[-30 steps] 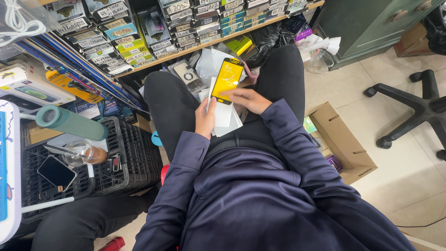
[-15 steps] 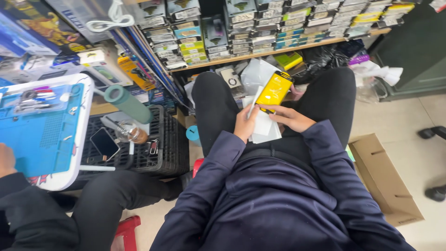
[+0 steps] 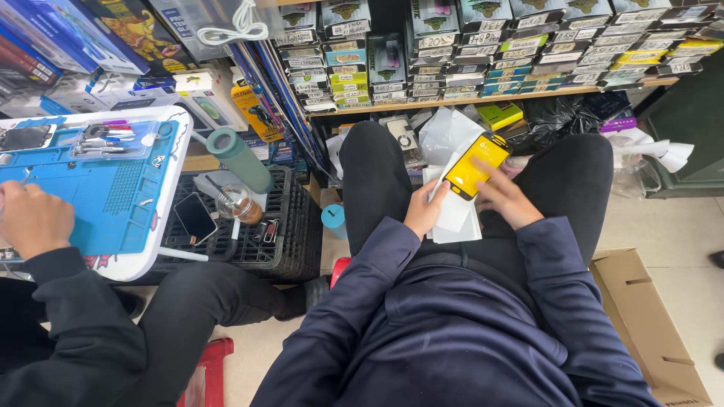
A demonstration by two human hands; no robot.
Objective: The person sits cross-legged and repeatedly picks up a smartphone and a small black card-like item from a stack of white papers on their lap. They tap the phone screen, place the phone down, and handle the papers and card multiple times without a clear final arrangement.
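Holding a yellow phone-sized packet over the lap

Head view: Both of the person's hands meet above the thighs. Left hand (image 3: 424, 213) pinches the near-left edge of a stack of white sleeves (image 3: 455, 218), fingers curled under, thumb on top; closed on it. Right hand (image 3: 504, 197) lies with fingers spread across the lower right side of the yellow packet (image 3: 473, 167), pressing it against the sleeves; a flat hold, not a full wrap.

Key relation: packet's long axis runs diagonally, near-left to far-right, its far end pointing to the wooden shelf (image 3: 483, 99) of stacked boxes. It sits just beyond both hands, between them; right hand is on it, left touches only the sleeves beneath.

Surroundings: cardboard box (image 3: 648, 316) on the floor by the right knee. At left, a co-worker's hand (image 3: 34, 220) rests on the near edge of a blue work mat (image 3: 113, 196); black crate (image 3: 283, 226) beside it holds a phone (image 3: 194, 217).
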